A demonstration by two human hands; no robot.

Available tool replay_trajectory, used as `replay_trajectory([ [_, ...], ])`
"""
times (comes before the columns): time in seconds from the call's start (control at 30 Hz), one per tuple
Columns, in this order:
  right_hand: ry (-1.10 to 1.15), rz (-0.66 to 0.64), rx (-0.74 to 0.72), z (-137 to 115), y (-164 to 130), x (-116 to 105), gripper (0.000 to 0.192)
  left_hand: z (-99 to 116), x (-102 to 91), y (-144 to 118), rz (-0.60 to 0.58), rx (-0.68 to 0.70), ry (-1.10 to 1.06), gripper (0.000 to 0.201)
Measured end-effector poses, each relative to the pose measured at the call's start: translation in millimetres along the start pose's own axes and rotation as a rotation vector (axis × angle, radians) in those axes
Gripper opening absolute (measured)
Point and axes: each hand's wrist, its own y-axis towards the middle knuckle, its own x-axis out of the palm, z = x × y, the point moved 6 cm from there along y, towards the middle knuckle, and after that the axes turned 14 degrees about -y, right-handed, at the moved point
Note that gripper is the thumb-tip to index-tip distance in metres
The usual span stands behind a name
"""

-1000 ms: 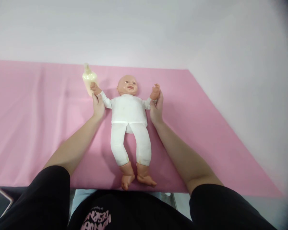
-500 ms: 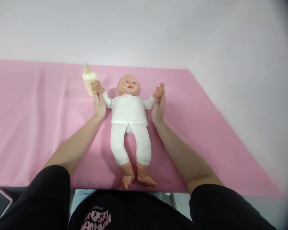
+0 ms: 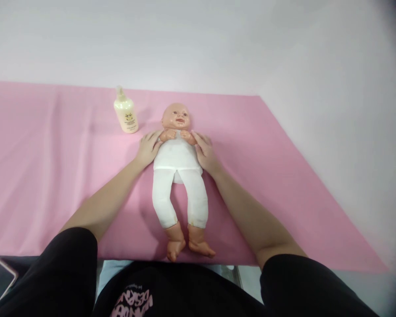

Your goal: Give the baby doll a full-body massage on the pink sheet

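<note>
A baby doll (image 3: 177,154) in a white top and trousers lies on its back, head away from me and feet towards me. Both its arms are folded in, so its small hands meet near the chest below the chin. My left hand (image 3: 149,149) is wrapped round the doll's arm on the left side, thumb towards the chest. On the other side my right hand (image 3: 206,152) grips the opposite arm in the same way. My hands partly hide the doll's sleeves.
The doll lies on a pink sheet (image 3: 69,176) covering the table. A pale yellow pump bottle (image 3: 127,116) stands left of the doll's head. A white wall (image 3: 185,44) rises behind the table. A phone-like device (image 3: 0,279) shows at the lower left.
Both my hands have moved inward, bringing the doll's arms from spread out at the sides to folded over its chest. The bottle's label now shows unobstructed.
</note>
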Motion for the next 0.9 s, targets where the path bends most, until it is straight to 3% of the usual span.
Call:
replay_trajectory([
  [0.1,0.020,0.065,0.045,8,-3,1,0.058,1,-5.9,-1,0.077,0.008,-0.098,0.069],
  [0.2,0.111,0.161,0.126,17,-4,-2,0.061,-7,-15.3,-2,0.229,-0.019,-0.247,0.079],
  [0.37,0.274,0.309,0.194,32,0,-11,0.062,-52,-27.9,-5,0.459,-0.194,-0.392,0.073],
  [0.47,0.318,0.391,0.308,60,-4,-9,0.061,-81,-32.2,-6,0.542,-0.271,-0.501,0.062],
  [0.57,0.314,0.454,0.412,92,-13,0,0.059,-94,-33.7,-5,0.562,-0.273,-0.516,0.061],
  [0.7,0.287,0.450,0.425,103,-16,6,0.061,-86,-34.3,-5,0.570,-0.233,-0.481,0.059],
  [0.9,0.269,0.367,0.243,50,-3,-13,0.061,-45,-30.9,-2,0.466,-0.155,-0.437,0.071],
])
